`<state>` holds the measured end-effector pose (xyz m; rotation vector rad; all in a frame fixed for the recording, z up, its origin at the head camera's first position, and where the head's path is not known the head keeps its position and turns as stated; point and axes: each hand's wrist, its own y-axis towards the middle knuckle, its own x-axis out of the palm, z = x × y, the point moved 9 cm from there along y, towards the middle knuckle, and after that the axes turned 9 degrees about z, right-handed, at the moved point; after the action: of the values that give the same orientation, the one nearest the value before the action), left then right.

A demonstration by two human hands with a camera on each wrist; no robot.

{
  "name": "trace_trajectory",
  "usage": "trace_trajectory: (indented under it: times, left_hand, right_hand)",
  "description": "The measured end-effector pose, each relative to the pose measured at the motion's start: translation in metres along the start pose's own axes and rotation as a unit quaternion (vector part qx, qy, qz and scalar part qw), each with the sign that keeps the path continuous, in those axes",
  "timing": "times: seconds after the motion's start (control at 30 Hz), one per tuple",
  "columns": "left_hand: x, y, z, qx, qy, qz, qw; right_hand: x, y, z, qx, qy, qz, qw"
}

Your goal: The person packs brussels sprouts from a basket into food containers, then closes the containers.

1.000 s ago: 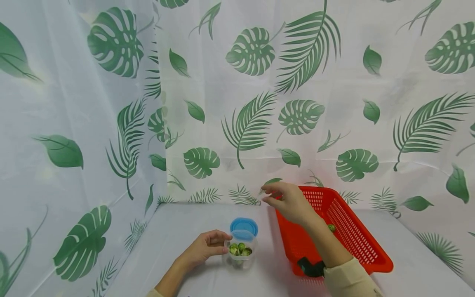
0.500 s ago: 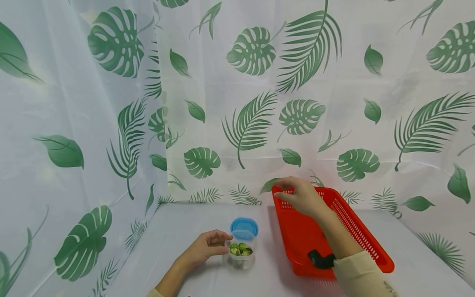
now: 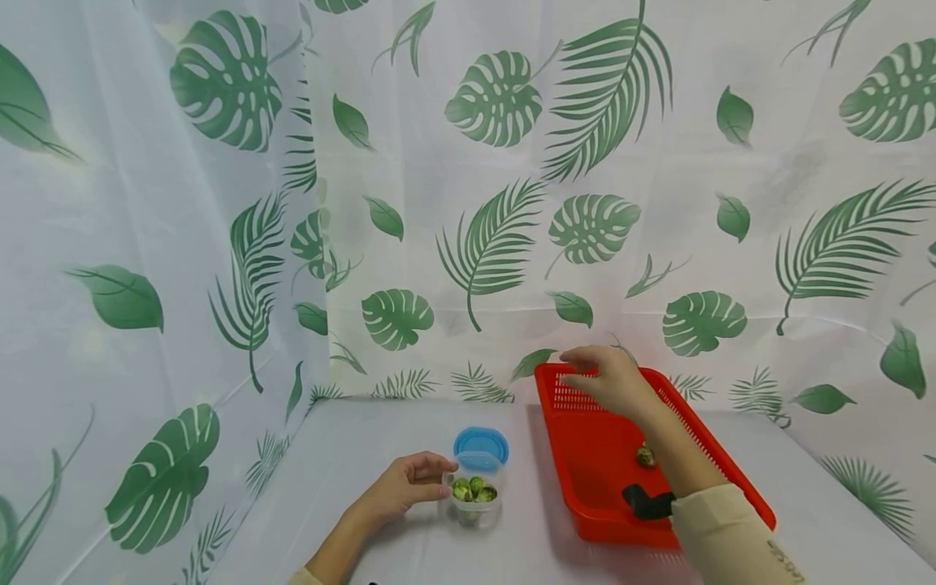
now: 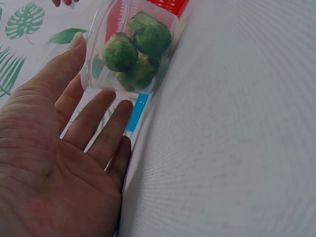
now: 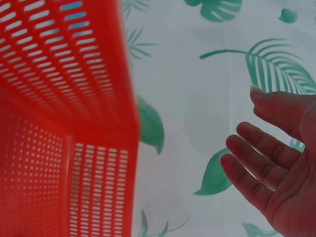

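Note:
A small clear plastic container (image 3: 475,508) holding several Brussels sprouts (image 3: 475,489) stands on the table. My left hand (image 3: 409,486) is beside it, thumb and fingers loosely extended, fingertips right at its near-left rim. In the left wrist view, two of the Brussels sprouts (image 4: 150,33) show plainly through the wall, a third partly behind them. My right hand (image 3: 603,378) hovers above the far end of the red basket (image 3: 570,479). Its fingers are spread with nothing between them, as the right wrist view of the hand (image 5: 276,163) also shows.
A blue lid (image 3: 481,445) lies just behind the container. Inside the basket sits another Brussels sprout (image 3: 645,455), partly beside my right forearm. A black object (image 3: 647,502) shows by the right cuff. Leaf-printed sheets (image 3: 409,244) hang behind and to the left.
My right hand has moved to the right over the basket, uncovering its far-left corner and the sprout inside. The left hand and the container have stayed in place.

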<state>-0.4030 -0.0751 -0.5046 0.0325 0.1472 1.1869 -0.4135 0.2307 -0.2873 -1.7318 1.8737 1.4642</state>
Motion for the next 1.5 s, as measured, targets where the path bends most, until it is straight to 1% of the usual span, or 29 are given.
trace_trajectory:
  times: [0.17, 0.53, 0.8, 0.97, 1.1, 1.33, 1.5]
  left_hand:
    - [0.000, -0.001, 0.001, -0.001, -0.002, 0.002, 1.0000]
    - [0.000, -0.001, 0.001, -0.003, 0.000, 0.004, 1.0000]
    - [0.000, -0.001, 0.003, -0.004, -0.004, 0.005, 1.0000]
    - [0.000, -0.001, 0.002, -0.004, 0.002, 0.004, 1.0000]
    - [0.000, -0.001, 0.002, -0.001, 0.001, 0.002, 1.0000]
    - [0.000, -0.002, 0.004, -0.001, 0.000, 0.003, 1.0000]
    - [-0.001, -0.002, 0.004, -0.001, 0.001, 0.003, 1.0000]
  right_hand:
    - [-0.001, 0.002, 0.013, 0.002, -0.001, 0.000, 1.0000]
    - [-0.002, 0.004, 0.038, 0.025, -0.001, -0.003, 0.9997]
    - [0.000, 0.006, 0.066, 0.045, -0.007, 0.001, 0.9990]
    - [0.004, 0.005, 0.085, 0.070, -0.001, -0.002, 0.9975]
    - [0.006, 0.004, 0.095, 0.090, 0.004, -0.009, 0.9959]
    - [0.007, 0.000, 0.104, 0.114, 0.004, -0.017, 0.9934]
    - [0.011, -0.004, 0.113, 0.130, -0.006, -0.026, 0.9912]
